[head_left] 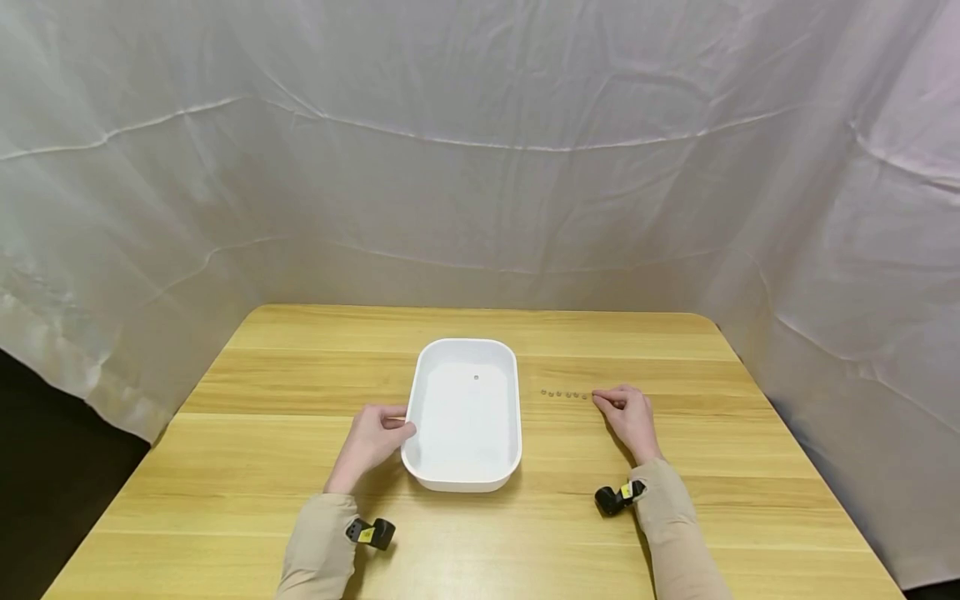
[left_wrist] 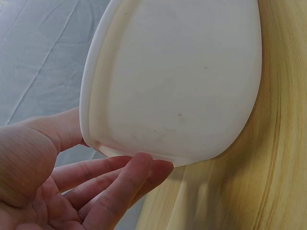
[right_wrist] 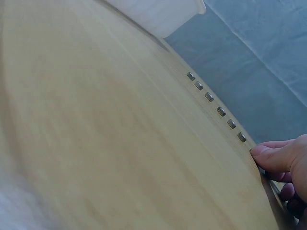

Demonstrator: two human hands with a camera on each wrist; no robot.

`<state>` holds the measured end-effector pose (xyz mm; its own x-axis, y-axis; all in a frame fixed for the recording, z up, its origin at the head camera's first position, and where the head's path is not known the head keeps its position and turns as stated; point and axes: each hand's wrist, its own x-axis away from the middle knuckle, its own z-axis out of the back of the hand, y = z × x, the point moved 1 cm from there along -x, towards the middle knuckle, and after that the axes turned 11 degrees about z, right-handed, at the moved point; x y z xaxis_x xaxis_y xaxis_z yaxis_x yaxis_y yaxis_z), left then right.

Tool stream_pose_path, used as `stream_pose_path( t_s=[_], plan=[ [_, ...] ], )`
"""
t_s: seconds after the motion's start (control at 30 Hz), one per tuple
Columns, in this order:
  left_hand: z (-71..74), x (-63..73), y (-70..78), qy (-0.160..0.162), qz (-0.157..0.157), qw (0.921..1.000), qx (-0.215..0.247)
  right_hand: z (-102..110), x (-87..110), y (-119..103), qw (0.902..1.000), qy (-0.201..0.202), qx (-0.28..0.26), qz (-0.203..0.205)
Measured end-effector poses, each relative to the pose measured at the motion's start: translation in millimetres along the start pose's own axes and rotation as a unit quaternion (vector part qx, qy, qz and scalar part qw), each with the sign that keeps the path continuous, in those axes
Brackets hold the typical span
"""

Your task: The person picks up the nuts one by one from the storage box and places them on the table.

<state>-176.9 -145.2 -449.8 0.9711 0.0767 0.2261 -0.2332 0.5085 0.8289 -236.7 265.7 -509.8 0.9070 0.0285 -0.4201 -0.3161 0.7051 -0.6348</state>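
My left hand [head_left: 375,437] grips the near left rim of a white rectangular tray [head_left: 517,417], thumb over the edge and fingers against the outside wall. A single small metal nut [head_left: 476,377] lies on the tray floor toward its far end. To the right of the tray, several nuts [right_wrist: 221,111] form a row on the table. At the right end of that row, my right hand [head_left: 628,415] has thumb and forefinger together at the tabletop, pinching another nut [right_wrist: 252,151] that is mostly covered by the fingertips.
The wooden table [head_left: 262,492] has rounded far corners. A pale grey curtain [head_left: 480,208] hangs behind it and along both sides. Each wrist carries a small black camera, one on the left sleeve [head_left: 318,533] and one on the right sleeve [head_left: 667,500].
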Motion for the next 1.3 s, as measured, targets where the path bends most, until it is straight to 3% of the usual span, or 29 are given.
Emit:
stream_pose_path(
  t_s=[0.4, 0.87, 1.3],
  plan=[
    [-0.2, 1.5, 0.8, -0.002, 0.005, 1.0, 0.0, 3, 1.8, 0, 0.9999, -0.001, -0.009, -0.005],
    [0.0, 1.5, 0.2, -0.001, 0.009, 1.0, 0.0, 5, -2.7, 3, 0.9936, -0.001, -0.081, -0.079],
    [0.2, 1.4, 1.4, -0.002, 0.005, 1.0, -0.001, 16, -9.0, -8, 0.9865, 0.014, -0.142, -0.081]
  ],
)
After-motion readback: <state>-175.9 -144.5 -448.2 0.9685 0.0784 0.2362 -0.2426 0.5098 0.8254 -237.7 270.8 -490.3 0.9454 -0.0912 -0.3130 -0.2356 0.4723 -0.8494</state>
